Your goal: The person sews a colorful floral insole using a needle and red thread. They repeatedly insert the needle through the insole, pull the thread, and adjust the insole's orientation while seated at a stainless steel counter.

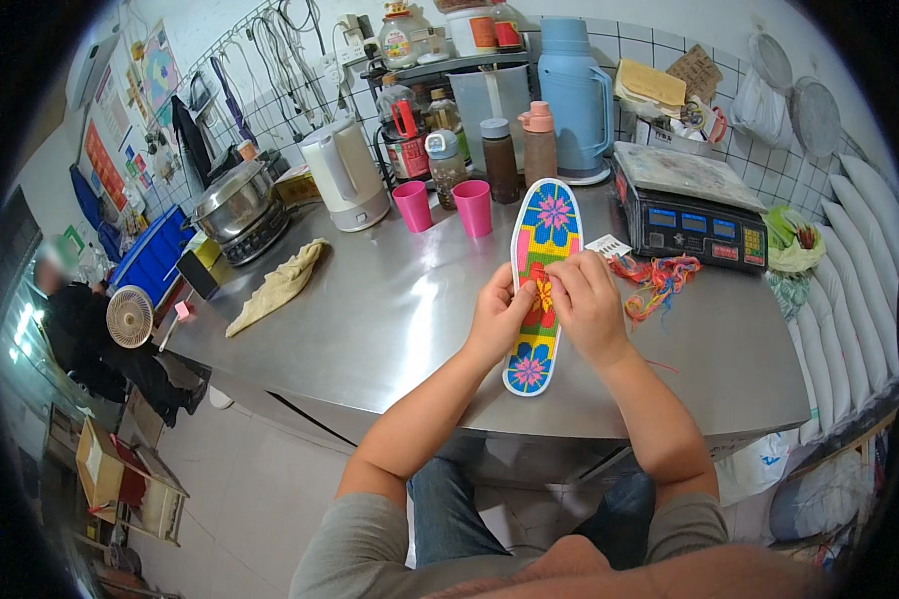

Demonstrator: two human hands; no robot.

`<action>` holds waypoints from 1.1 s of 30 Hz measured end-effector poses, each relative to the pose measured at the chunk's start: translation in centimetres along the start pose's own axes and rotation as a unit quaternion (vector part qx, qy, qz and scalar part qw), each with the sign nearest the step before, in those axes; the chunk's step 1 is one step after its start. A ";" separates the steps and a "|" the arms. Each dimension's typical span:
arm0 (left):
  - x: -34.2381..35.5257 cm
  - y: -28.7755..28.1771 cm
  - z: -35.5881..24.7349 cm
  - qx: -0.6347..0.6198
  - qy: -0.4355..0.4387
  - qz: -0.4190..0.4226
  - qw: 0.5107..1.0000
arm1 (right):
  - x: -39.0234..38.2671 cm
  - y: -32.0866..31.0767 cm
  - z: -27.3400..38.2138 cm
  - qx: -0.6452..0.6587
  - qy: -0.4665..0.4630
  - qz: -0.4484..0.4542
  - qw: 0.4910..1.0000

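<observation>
An embroidered insole (531,367) with blue, pink, red, yellow and green flower patterns and a white edge stands upright above the near part of the table. My left hand (499,315) is closed on its left edge, thumb on the patterned face. The fingers of my right hand (586,299) are pinched together against the middle of the insole, over the red and yellow flower; whatever is between them is too small to make out. Right of my hands lies a tangle of red, orange and blue thread (661,283). A short red thread (661,365) rests near the table's front edge.
On the steel table (390,329) stand two pink cups (413,206), a white kettle (346,176), several bottles, a blue thermos jug (573,100) and a black scale (691,215). A folded beige cloth (278,289) lies left. White sacks (849,299) are stacked right. Another person (95,329) is far left.
</observation>
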State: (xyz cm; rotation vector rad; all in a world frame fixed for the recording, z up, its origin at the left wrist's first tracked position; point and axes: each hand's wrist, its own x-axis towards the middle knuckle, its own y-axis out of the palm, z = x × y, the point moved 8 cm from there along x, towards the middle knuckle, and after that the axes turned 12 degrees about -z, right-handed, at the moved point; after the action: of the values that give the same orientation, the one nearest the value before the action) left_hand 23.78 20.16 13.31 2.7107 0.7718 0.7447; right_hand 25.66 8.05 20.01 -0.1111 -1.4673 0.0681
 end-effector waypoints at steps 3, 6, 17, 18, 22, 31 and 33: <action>0.0 0.0 0.0 0.008 0.008 0.003 1.000 | 0.1 0.0 0.0 -0.003 0.001 0.002 1.000; -0.1 0.2 -0.3 0.020 0.033 0.003 0.999 | 0.1 0.1 0.1 -0.010 -0.005 0.009 1.000; -0.2 -0.5 -0.1 0.158 0.113 -0.041 0.980 | -0.2 1.3 0.9 -0.078 -0.087 0.071 0.991; -0.3 -0.7 0.1 0.178 0.113 -0.051 0.976 | -0.4 1.7 1.0 -0.081 -0.100 0.086 0.988; -0.4 -1.0 1.7 0.247 0.037 -0.037 0.968 | -1.0 2.9 0.7 -0.070 -0.095 0.124 0.985; -0.2 -0.5 1.1 0.159 0.029 -0.023 0.987 | -0.4 1.9 -1.2 0.007 0.010 0.040 0.999; -0.1 -0.3 0.6 0.060 0.020 -0.021 0.998 | -0.3 1.6 -1.7 0.036 0.025 0.027 0.999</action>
State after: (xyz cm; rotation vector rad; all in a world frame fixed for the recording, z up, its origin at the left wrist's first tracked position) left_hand 23.91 20.27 12.66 2.7834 0.9067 0.7680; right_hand 27.32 9.54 19.41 -0.0932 -1.4095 0.1604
